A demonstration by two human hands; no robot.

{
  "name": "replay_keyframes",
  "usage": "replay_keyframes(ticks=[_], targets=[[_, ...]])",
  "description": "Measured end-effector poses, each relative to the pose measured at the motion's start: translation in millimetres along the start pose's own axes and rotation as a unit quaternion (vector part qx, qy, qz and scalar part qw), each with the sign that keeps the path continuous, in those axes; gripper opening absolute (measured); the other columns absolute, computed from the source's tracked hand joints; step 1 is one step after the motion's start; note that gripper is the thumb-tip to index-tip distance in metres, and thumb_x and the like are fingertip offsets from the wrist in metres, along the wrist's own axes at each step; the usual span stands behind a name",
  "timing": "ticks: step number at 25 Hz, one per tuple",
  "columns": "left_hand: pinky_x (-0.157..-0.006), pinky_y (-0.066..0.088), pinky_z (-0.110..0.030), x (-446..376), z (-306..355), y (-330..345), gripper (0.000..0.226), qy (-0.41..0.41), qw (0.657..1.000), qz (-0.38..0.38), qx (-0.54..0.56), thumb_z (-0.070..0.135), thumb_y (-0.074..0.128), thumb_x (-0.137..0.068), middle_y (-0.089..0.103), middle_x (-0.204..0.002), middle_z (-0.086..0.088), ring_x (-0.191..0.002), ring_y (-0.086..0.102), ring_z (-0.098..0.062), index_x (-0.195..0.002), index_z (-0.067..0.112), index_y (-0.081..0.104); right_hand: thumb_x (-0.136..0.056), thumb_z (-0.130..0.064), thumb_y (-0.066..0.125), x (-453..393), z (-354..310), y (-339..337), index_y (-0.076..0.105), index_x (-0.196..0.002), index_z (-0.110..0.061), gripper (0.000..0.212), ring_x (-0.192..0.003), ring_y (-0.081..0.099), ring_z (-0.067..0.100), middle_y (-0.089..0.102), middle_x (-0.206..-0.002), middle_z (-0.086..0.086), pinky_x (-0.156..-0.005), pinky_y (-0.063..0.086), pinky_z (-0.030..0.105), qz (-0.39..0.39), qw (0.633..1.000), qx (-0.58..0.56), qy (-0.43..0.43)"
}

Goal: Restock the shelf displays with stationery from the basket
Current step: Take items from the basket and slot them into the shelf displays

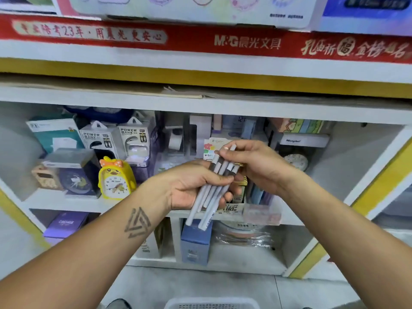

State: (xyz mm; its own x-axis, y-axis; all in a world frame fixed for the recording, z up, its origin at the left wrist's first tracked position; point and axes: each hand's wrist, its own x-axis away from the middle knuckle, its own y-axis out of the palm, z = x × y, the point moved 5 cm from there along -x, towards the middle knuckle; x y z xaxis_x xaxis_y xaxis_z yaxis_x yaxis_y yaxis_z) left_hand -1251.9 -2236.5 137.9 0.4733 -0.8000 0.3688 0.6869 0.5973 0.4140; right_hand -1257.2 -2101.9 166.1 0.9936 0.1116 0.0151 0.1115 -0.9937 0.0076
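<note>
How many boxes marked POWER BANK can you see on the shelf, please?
2, side by side on the upper-left shelf, behind the yellow duck clock: the left power bank box and the right power bank box. More may be hidden behind them.

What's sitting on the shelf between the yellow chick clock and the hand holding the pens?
In the head view, nothing stands between the yellow chick clock and the left hand gripping the pens; only shelf back.

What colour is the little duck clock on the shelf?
Yellow, with an orange bow on top. The clock shows in the head view.
</note>
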Motion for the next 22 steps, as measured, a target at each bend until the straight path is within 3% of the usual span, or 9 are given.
replay_keyframes(ticks=[2, 4, 6, 9, 11, 14, 18, 21, 22], targets=[[-0.061, 0.056, -0.030, -10, -3, 10, 0.030, -0.008, 1.000, -0.012, -0.007, 0.001, 0.060, -0.090, 0.066, -0.090, -0.020, -0.070, 0.065, -0.023, -0.119, -0.004, 0.062, -0.078, -0.013, 0.077, 5, 1, -18, 0.071, -0.099, 0.004, 0.027, -0.083, 0.067, 0.023, 0.071, -0.089, 0.015, -0.079, 0.055, 0.030, 0.005, 1.000, -0.022, 0.004], [-0.062, 0.057, -0.031, -19, -3, 15, 0.029, -0.011, 1.000, -0.024, -0.014, 0.001, 0.060, -0.090, 0.067, -0.089, -0.019, -0.072, 0.066, -0.023, -0.119, -0.005, 0.062, -0.072, -0.015, 0.079, 8, -3, -37, 0.071, -0.095, 0.000, 0.028, -0.085, 0.067, 0.021, 0.072, -0.088, 0.012, -0.082, 0.053, 0.031, 0.042, 0.997, -0.059, -0.003], [-0.062, 0.057, -0.031, -23, -5, 16, 0.030, -0.026, 0.999, -0.025, -0.036, 0.000, 0.062, -0.089, 0.067, -0.088, -0.019, -0.071, 0.066, -0.024, -0.118, -0.007, 0.063, -0.078, -0.013, 0.077, 11, -6, -58, 0.070, -0.097, -0.006, 0.021, -0.081, 0.066, 0.015, 0.072, -0.088, 0.007, -0.074, 0.051, 0.026, 0.108, 0.987, -0.117, -0.015], [-0.056, 0.057, -0.030, -25, -6, 8, 0.025, -0.054, 0.995, 0.020, -0.077, -0.001, 0.061, -0.088, 0.068, -0.085, -0.021, -0.065, 0.066, -0.025, -0.112, -0.008, 0.064, -0.091, 0.003, 0.062, 21, -11, -95, 0.069, -0.093, -0.003, 0.009, -0.068, 0.062, 0.015, 0.068, -0.075, 0.008, -0.061, 0.050, 0.022, 0.244, 0.953, -0.172, -0.056], [-0.054, 0.057, -0.030, -26, -4, -1, 0.022, -0.057, 0.993, 0.066, -0.078, -0.001, 0.057, -0.090, 0.068, -0.083, -0.022, -0.063, 0.067, -0.025, -0.110, -0.006, 0.063, -0.092, 0.007, 0.061, 30, -16, -109, 0.068, -0.088, -0.002, 0.012, -0.064, 0.061, 0.017, 0.067, -0.073, 0.009, -0.060, 0.053, 0.023, 0.282, 0.953, -0.072, -0.089], [-0.058, 0.060, -0.034, -26, 1, -12, 0.026, -0.034, 0.993, 0.107, -0.029, 0.000, 0.056, -0.086, 0.071, -0.089, -0.024, -0.072, 0.071, -0.030, -0.111, -0.005, 0.061, -0.091, -0.001, 0.068, 34, -19, -104, 0.067, -0.097, -0.004, 0.007, -0.061, 0.065, 0.012, 0.068, -0.075, 0.006, -0.063, 0.055, 0.024, 0.262, 0.947, 0.139, -0.127], [-0.064, 0.061, -0.040, -31, 1, -9, 0.017, -0.017, 0.995, 0.102, 0.015, 0.000, 0.054, -0.088, 0.073, -0.095, -0.023, -0.079, 0.074, -0.032, -0.102, -0.002, 0.063, -0.088, -0.014, 0.076, 32, -11, -84, 0.064, -0.100, -0.026, 0.021, -0.081, 0.066, 0.009, 0.067, -0.087, -0.004, -0.076, 0.057, 0.027, 0.206, 0.890, 0.387, -0.127], [-0.068, 0.061, -0.043, -35, -2, -7, 0.014, -0.011, 0.995, 0.096, 0.027, 0.001, 0.052, -0.093, 0.073, -0.098, -0.022, -0.085, 0.074, -0.032, -0.100, 0.000, 0.063, -0.085, -0.020, 0.079, 36, 0, -72, 0.065, -0.092, -0.034, 0.021, -0.082, 0.064, -0.002, 0.068, -0.084, -0.013, -0.069, 0.048, 0.006, 0.169, 0.867, 0.452, -0.122], [-0.068, 0.061, -0.043, -36, -2, -6, 0.014, -0.012, 0.995, 0.094, 0.028, 0.002, 0.051, -0.094, 0.073, -0.098, -0.022, -0.085, 0.074, -0.031, -0.101, 0.000, 0.063, -0.084, -0.022, 0.080, 37, 3, -70, 0.066, -0.091, -0.033, 0.019, -0.082, 0.063, -0.002, 0.068, -0.084, -0.013, -0.067, 0.046, 0.006, 0.162, 0.862, 0.465, -0.118]])
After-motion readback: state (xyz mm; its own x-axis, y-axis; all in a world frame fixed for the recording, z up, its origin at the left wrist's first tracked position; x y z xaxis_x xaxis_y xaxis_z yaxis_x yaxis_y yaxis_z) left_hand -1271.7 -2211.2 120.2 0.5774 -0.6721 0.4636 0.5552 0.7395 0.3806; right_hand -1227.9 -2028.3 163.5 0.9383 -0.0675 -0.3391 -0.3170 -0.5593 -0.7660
